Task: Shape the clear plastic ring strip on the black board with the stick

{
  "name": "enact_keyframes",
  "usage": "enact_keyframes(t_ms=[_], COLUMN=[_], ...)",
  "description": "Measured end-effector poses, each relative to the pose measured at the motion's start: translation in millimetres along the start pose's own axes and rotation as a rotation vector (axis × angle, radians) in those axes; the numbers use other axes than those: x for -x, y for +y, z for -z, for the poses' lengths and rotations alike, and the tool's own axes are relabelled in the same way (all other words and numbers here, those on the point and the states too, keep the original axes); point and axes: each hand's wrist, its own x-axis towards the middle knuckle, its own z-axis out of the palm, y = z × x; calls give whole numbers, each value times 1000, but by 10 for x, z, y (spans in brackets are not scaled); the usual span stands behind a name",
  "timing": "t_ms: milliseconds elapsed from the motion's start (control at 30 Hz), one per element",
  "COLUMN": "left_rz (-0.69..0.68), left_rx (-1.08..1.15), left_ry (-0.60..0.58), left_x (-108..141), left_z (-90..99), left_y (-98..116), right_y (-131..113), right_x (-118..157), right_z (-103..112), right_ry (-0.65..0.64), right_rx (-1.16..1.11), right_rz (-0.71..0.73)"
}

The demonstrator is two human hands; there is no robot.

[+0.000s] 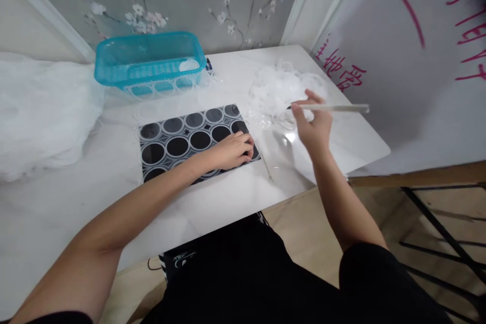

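A black sheet [200, 140] patterned with rows of grey-ringed ovals lies flat on the white table [228, 201]. My left hand [236, 150] rests on its right end, fingers curled downward; whether anything is between the fingertips is hidden. My right hand [314, 120] is raised over the table to the right of the sheet, pinching a thin, light-coloured stick [349, 108] that points to the right. Just behind that hand sits a tangled heap of clear and white rings [279, 88]. A second thin stick [267, 164] lies beside the sheet's right edge.
A blue plastic basket [150, 61] stands at the back, with clear oval-holed film [163, 87] at its front. White translucent material [41, 116] is piled at the left. A whiteboard [410, 86] with red writing leans beyond the table's right side.
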Motion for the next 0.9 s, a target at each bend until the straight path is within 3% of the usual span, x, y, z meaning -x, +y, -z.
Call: enact_keyframes(t_ms=[67,200,367,433,600,700,800,900], left_rz=[-27,-20,117,138,127,97,71,153], left_rx=[-1,4,58,61,28,-14,-89,-178], left_ry=[-5,48,143,165,222,208,182,168], left_x=[-9,27,97,114,162,262,502,901], left_z=[10,-10,-71,-93,-104,-15,139,249], left_y=[-4,10,28,36,16,-76,-193,-231], right_y=[-186,-448,-464,-443,-454,-471,-488,-537], right_x=[256,720,912,912,920,930,927,913], right_z=[-95,-251,-275,-257,-207,-179,-145,-150], right_ry=[-93,-324,-384,-382,-435,-456,-468,-448], right_rx=[-186,-473,-523,-490,-139,-26,10,-7], right_rz=[-21,-271,-333,-303,-37,-12,-25,-46])
